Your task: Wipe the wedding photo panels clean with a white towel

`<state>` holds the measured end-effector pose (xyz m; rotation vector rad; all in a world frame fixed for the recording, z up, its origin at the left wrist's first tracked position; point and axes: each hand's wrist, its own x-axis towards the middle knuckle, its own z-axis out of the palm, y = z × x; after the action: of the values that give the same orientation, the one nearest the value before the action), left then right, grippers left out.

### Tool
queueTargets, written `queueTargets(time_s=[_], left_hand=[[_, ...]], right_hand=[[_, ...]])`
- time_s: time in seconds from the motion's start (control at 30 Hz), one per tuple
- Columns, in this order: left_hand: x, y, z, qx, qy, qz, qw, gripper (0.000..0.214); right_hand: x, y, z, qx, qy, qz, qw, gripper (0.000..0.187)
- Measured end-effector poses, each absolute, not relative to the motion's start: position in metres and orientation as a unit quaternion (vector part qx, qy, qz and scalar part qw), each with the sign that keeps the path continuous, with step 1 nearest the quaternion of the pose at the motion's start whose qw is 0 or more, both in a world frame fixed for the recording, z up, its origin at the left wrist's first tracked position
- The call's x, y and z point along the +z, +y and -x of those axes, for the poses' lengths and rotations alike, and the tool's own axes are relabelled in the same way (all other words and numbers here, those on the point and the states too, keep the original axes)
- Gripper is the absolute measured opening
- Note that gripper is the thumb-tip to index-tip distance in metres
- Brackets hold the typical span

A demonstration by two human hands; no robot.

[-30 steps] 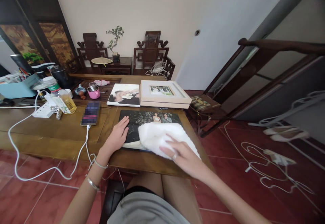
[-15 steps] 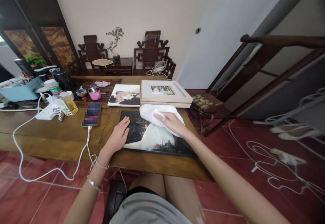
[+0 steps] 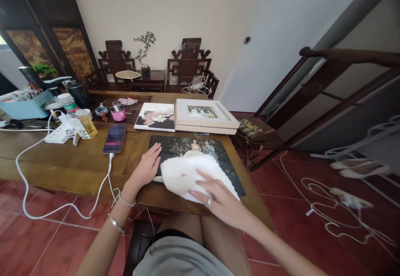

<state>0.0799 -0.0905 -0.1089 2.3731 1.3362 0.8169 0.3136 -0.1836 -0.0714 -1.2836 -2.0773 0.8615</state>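
A dark photo panel (image 3: 173,144) lies flat on the wooden table (image 3: 93,171), printed with two people in wedding clothes. My left hand (image 3: 147,165) rests flat on its left edge, fingers stretched out and holding nothing. A fluffy white cloth (image 3: 181,171) covers the lower middle of the panel and reaches its near edge. On the cloth is my right hand (image 3: 217,196), pressing and gripping it, with a ring on one finger. The cloth hides part of the picture beneath.
Behind the panel lie a smaller photo print (image 3: 154,116) and stacked pale frames (image 3: 206,117). To the left are a phone (image 3: 114,138) with a charging cable, a pink cup (image 3: 118,112), a bottle (image 3: 83,124) and a power strip (image 3: 58,134). A wooden chair (image 3: 346,61) stands at right.
My right hand has drawn the white cloth from the panel's far edge toward me, uncovering the two pictured people. My left hand has stayed in place on the panel.
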Motion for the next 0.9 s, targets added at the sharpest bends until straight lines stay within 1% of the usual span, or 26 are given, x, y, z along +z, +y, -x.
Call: queueTargets(time_s=[0.13,0.3,0.4,0.47,0.57,0.73,0.83,0.9], left_hand=[[-0.108,-0.091,-0.08,0.282,0.464,-0.826,0.149,0.042],[-0.108,-0.09,-0.079,0.285,0.461,-0.828,0.146,0.041],[-0.107,-0.09,-0.079,0.283,0.459,-0.829,0.147,0.042],[-0.107,-0.09,-0.079,0.287,0.458,-0.828,0.149,0.042],[-0.108,-0.089,-0.079,0.294,0.453,-0.828,0.152,0.041],[-0.11,-0.088,-0.079,0.296,0.45,-0.829,0.152,0.042],[-0.111,-0.088,-0.079,0.295,0.457,-0.826,0.151,0.041],[-0.111,-0.089,-0.079,0.294,0.459,-0.825,0.15,0.041]], right_hand=[[-0.067,-0.144,-0.32,0.313,-0.775,0.476,0.274,0.044],[-0.067,-0.073,-0.32,0.282,-0.751,0.5,0.326,0.049],[-0.07,-0.054,-0.311,0.274,-0.744,0.507,0.338,0.048],[-0.07,-0.058,-0.304,0.271,-0.748,0.504,0.336,0.043],[-0.067,-0.088,-0.296,0.278,-0.77,0.484,0.31,0.037],[-0.063,-0.157,-0.298,0.299,-0.791,0.472,0.25,0.035],[-0.065,-0.179,-0.308,0.312,-0.786,0.473,0.245,0.036],[-0.068,-0.179,-0.317,0.315,-0.776,0.483,0.254,0.039]])
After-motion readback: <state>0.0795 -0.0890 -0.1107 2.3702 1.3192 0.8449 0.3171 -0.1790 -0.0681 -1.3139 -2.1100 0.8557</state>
